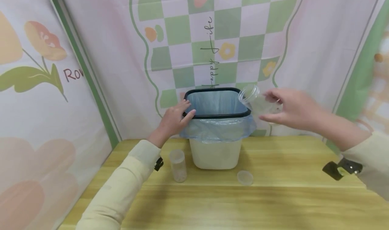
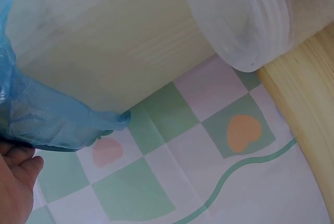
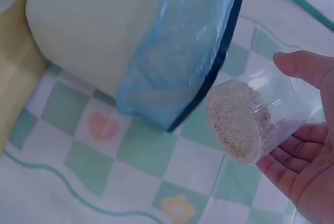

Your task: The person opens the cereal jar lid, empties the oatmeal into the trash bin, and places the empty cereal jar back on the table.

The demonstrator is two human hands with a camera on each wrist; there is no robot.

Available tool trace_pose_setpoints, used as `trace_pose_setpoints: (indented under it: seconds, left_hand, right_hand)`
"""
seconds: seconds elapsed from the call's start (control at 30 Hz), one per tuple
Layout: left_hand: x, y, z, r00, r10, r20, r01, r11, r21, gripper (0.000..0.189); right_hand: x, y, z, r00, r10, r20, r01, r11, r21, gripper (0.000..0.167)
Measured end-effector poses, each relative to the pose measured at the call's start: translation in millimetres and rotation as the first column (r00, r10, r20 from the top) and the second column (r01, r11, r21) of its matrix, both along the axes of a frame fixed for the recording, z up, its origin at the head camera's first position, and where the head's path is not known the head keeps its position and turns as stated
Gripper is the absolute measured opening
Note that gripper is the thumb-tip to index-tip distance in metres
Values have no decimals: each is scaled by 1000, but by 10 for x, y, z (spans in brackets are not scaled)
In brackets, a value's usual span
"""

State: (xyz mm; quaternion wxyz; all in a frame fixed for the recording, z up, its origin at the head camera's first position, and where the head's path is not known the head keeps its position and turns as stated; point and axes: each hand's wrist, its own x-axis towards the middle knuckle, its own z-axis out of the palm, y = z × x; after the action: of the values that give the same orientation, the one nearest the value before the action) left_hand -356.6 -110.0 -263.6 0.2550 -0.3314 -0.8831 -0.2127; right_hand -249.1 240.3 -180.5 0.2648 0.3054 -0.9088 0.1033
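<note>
A white trash bin [image 1: 216,155] with a black rim and a blue bag liner [image 1: 217,103] stands upright on the table. My left hand [image 1: 176,118] holds the rim at its left corner, thumb along the front edge. At the bin's right side, my right hand [image 1: 287,107] grips a clear plastic jar [image 1: 256,102] between thumb and fingers. The jar is tilted, its uncovered mouth pointing toward the bin opening. In the right wrist view, pale crumbly powder [image 3: 232,122] lies at the jar's bottom end.
A second clear jar [image 1: 178,169], capped, stands on the table left of the bin. One round translucent lid [image 1: 244,177] lies flat at the front right of the bin. Behind the wooden table [image 1: 212,206] hangs a checkered curtain [image 1: 228,48].
</note>
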Motion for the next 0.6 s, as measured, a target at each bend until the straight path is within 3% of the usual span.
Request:
trace_pose_setpoints:
  seconds: [0.17, 0.6]
  left_hand:
    - [-17, 2, -11, 1000, 7, 2, -7, 1000, 0, 53]
    - [-27, -2, -10, 1000, 7, -4, -7, 1000, -3, 53]
  right_hand:
    - [-144, -34, 199, 995, -84, 47, 82, 996, 44, 59]
    - [-552, -259, 533, 985, -163, 52, 151, 971, 183, 62]
